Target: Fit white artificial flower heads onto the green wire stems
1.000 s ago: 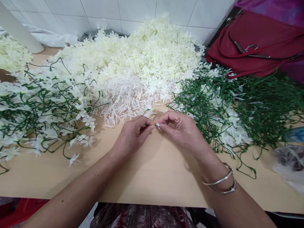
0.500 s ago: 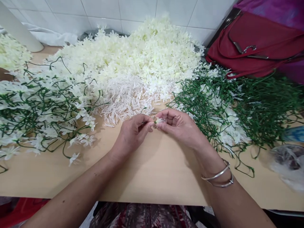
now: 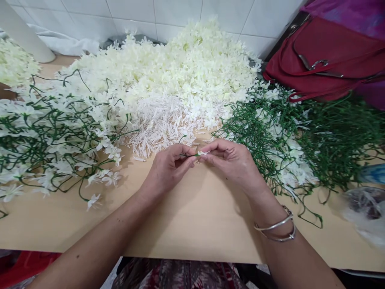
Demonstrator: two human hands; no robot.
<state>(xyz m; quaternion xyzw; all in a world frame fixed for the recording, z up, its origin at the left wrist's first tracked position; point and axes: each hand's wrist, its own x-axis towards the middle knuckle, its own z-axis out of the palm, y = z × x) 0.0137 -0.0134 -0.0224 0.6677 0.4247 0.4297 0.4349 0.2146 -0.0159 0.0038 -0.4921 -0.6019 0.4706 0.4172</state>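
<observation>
Between my two hands, just above the table, is a small white artificial flower [image 3: 202, 153] on a green stem. My left hand [image 3: 169, 166] is closed, thumb and forefinger pinching the stem just below the bloom. With thumb and fingertips, my right hand [image 3: 233, 162] pinches the white petals from the other side. Behind my hands lies a heap of thin white stamens [image 3: 159, 126]. Loose cream petals [image 3: 192, 68] rise in a large pile beyond it. Flowers on green stems [image 3: 60, 136] are heaped to the left.
Bare green stems [image 3: 339, 136] lie at the right, with white blossoms [image 3: 288, 156] among nearer stems. A red handbag [image 3: 327, 56] rests behind them. A clear plastic bag [image 3: 365, 208] sits at the right edge. A white pipe [image 3: 28, 34] stands at back left before the tiled wall [image 3: 177, 12].
My right fingers have closed further over the flower's petals, so less of the bloom shows. My left hand keeps its pinch on the stem. A tiny dark speck now shows below my right hand.
</observation>
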